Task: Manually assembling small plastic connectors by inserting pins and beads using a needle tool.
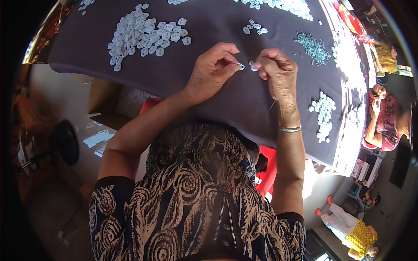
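My left hand [214, 68] pinches a small white plastic piece [241, 66] with a hole in it, between thumb and forefinger. Just to its right, my right hand [278, 69] is closed on another small pale piece [253, 66]. The two pieces face each other over the dark cloth, a short gap apart. Something thin and brass-coloured [272, 105] shows below my right hand; what it is I cannot make out. Beyond my hands lies a small group of white oval pieces [252, 28]. A big heap of similar white pieces [141, 37] spreads out on the left.
A dark cloth [209, 26] covers the table. On the right lie a pile of small greenish pins [313, 48] and a cluster of tiny white parts [323, 114]. More white pieces [283, 5] lie at the far edge. Other people [385, 117] sit or stand on the right.
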Available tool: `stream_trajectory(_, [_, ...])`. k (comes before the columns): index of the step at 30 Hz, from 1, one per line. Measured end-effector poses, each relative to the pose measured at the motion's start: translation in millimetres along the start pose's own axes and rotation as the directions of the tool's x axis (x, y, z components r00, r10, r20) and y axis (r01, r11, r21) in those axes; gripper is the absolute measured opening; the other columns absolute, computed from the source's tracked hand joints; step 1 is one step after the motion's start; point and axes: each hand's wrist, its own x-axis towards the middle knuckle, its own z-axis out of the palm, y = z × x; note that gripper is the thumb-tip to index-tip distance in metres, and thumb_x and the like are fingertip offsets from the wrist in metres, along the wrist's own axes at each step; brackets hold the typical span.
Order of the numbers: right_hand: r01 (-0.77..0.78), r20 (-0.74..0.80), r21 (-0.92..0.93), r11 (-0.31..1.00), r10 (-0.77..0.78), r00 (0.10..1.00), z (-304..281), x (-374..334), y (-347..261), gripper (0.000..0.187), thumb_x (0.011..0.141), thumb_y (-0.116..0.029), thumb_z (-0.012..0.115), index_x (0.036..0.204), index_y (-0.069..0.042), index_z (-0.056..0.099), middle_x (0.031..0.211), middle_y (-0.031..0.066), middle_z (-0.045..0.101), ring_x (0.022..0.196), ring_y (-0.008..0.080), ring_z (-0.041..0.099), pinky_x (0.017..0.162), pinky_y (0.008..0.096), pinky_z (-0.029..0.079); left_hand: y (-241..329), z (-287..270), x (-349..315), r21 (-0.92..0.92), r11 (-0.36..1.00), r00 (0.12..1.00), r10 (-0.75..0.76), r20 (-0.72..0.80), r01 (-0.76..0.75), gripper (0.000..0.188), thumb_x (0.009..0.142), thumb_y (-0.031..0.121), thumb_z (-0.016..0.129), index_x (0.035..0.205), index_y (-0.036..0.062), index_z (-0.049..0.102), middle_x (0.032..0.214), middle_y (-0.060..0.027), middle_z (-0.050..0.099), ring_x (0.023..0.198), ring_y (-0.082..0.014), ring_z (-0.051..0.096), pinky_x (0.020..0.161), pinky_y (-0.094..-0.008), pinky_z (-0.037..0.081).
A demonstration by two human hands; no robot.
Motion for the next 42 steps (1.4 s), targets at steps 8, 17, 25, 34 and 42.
stream_trajectory(8, [-0.013, -0.041, 0.164, 0.986, 0.02, 0.999, 27.2, -6.8, 16.5, 0.008, 0.087, -0.007, 0.061, 0.086, -0.001, 0.065, 0.068, -0.0022, 0.053, 0.056, 0.0049, 0.039, 0.05, 0.021, 0.03, 1.2, -0.6, -0.7, 0.037, 0.999, 1.0, 0.001, -0.003, -0.001, 0.03, 0.084, -0.005, 0.06, 0.112, 0.0044, 0.051, 0.083, -0.0006, 0.059, 0.071, -0.0013, 0.05, 0.062, -0.0164, 0.043])
stream_trajectory(17, [-0.009, -0.01, 0.224, 0.974, 0.012, 1.0, 31.1, -9.4, 26.2, 0.007, 0.088, -0.008, 0.062, 0.087, -0.002, 0.066, 0.073, -0.0013, 0.058, 0.058, 0.005, 0.043, 0.052, 0.0214, 0.035, 2.6, -0.5, -0.5, 0.012, 1.0, 1.0, 0.003, 0.003, -0.003, 0.03, 0.085, -0.007, 0.057, 0.112, 0.0021, 0.05, 0.085, -0.0025, 0.059, 0.073, -0.0019, 0.053, 0.062, -0.0167, 0.044])
stream_trajectory(25, [0.011, -0.031, 0.209, 0.978, -0.005, 1.0, 32.6, -9.6, 25.5, 0.007, 0.088, -0.008, 0.061, 0.088, -0.002, 0.066, 0.073, -0.0013, 0.058, 0.058, 0.0055, 0.044, 0.053, 0.0216, 0.036, 0.4, -0.9, -0.4, 0.009, 1.0, 1.0, 0.014, 0.009, -0.014, 0.03, 0.085, -0.007, 0.057, 0.112, 0.0015, 0.049, 0.085, -0.0031, 0.06, 0.074, -0.0025, 0.054, 0.063, -0.017, 0.045])
stream_trajectory(34, [0.041, -0.002, 0.17, 0.985, -0.041, 0.999, 32.0, -10.5, 29.3, 0.007, 0.088, -0.008, 0.062, 0.09, -0.003, 0.066, 0.075, -0.0013, 0.058, 0.058, 0.006, 0.044, 0.053, 0.0215, 0.036, 1.3, -0.8, -1.0, 0.043, 0.999, 1.0, 0.024, -0.009, -0.024, 0.028, 0.085, -0.005, 0.058, 0.112, 0.0017, 0.05, 0.084, -0.0025, 0.06, 0.071, -0.002, 0.053, 0.062, -0.0168, 0.045])
stream_trajectory(42, [0.088, -0.036, 0.161, 0.983, -0.083, 0.996, 34.4, -10.8, 31.6, 0.005, 0.088, -0.005, 0.061, 0.089, -0.001, 0.064, 0.074, 0.001, 0.061, 0.054, 0.0044, 0.048, 0.049, 0.0188, 0.038, -3.2, 0.5, -1.6, 0.06, 0.996, 0.997, 0.068, -0.04, -0.065, 0.033, 0.084, -0.003, 0.062, 0.115, 0.0057, 0.053, 0.081, 0.0046, 0.06, 0.065, 0.0019, 0.043, 0.057, -0.0142, 0.036])
